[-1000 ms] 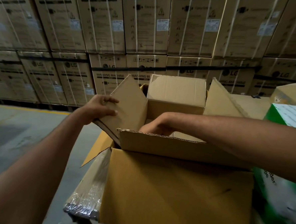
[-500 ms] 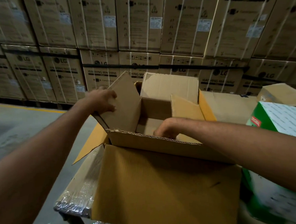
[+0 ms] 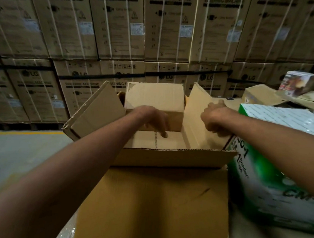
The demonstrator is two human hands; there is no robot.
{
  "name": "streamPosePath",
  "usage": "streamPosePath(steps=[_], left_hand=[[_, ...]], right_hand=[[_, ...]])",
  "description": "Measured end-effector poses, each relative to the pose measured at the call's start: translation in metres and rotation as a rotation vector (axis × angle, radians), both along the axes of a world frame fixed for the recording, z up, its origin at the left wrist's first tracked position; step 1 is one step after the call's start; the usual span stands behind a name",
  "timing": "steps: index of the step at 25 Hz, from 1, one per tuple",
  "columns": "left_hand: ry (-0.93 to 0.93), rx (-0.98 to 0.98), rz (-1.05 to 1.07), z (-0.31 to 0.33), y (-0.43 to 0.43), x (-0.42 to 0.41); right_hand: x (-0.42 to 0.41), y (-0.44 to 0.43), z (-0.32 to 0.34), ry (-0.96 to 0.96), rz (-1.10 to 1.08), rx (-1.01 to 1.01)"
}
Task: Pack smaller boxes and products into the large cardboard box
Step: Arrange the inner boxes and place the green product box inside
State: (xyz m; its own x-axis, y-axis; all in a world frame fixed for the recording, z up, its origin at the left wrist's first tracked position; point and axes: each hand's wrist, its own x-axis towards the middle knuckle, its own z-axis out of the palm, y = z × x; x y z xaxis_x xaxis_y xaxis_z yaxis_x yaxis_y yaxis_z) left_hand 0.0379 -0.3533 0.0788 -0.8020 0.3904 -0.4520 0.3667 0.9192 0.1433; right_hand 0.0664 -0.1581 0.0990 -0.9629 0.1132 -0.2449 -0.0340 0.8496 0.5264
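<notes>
The large cardboard box [image 3: 153,201] stands open right in front of me, all its flaps raised. Its floor shows a taped seam and nothing lies inside. My left hand [image 3: 152,119] reaches down into the box, fingers spread and pointing at the floor, holding nothing. My right hand [image 3: 214,118] grips the right side flap [image 3: 197,110] and holds it upright. The left side flap [image 3: 97,113] leans outward, untouched. The far flap [image 3: 155,95] stands up behind my left hand.
A green and white product box [image 3: 277,181] sits right beside the big box. Behind it lie loose cardboard pieces [image 3: 264,97] and a small printed carton [image 3: 298,82]. A wall of stacked washing machine cartons [image 3: 121,24] fills the background. Grey floor [image 3: 12,156] lies to the left.
My left hand let go of the left flap and moved into the box. My right hand came out of the box and took hold of the right flap.
</notes>
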Motion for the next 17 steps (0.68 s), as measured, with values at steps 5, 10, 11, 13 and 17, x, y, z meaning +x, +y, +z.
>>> streamPosePath(steps=[5, 10, 11, 13, 17], left_hand=[[-0.089, -0.004, -0.096, -0.017, 0.056, -0.003], [-0.078, 0.036, -0.116, -0.016, 0.082, -0.009], [-0.074, 0.035, -0.122, -0.015, 0.085, -0.01], [-0.063, 0.009, -0.13, -0.016, 0.088, -0.011], [-0.065, -0.034, -0.133, -0.022, 0.092, -0.014]], right_hand=[[-0.006, 0.03, -0.023, 0.116, 0.171, 0.009], [-0.004, 0.02, -0.025, 0.132, 0.202, -0.03], [-0.002, 0.018, -0.023, 0.181, 0.194, -0.053], [-0.003, 0.016, -0.018, 0.367, 0.14, -0.15], [-0.018, 0.031, -0.014, 0.44, -0.107, -0.603]])
